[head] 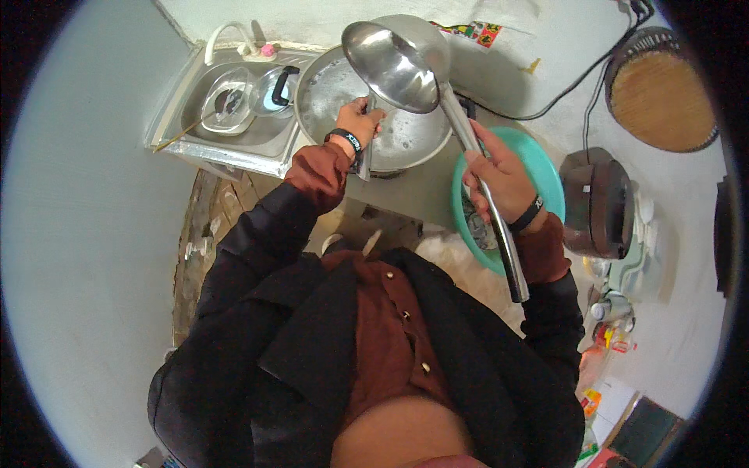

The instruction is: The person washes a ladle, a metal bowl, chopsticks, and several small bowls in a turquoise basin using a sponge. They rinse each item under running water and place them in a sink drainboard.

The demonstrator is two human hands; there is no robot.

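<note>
Fingers closed, my left hand (353, 121) grips a flat metal handle (366, 157) over a wide metal pan (320, 96). My right hand (504, 175) is wrapped around a long tubular steel handle (498, 225), which slants up to two overlapping metal bowls above the pan. In front is a shiny ladle bowl (391, 69), its hollow facing up. A duller rounded metal bowl (424, 38) shows partly behind it. Which bowl joins which handle is hard to tell. Droplets or bubbles spot the pan's inside.
Left of the pan, a steel sink (196, 96) with a white faucet (225, 29) holds a clear plastic container (225, 108) and a black-handled lid (285, 86). A green basin (550, 175) stands below my right hand, beside a brown appliance (597, 205). A black cord (556, 108) crosses behind.
</note>
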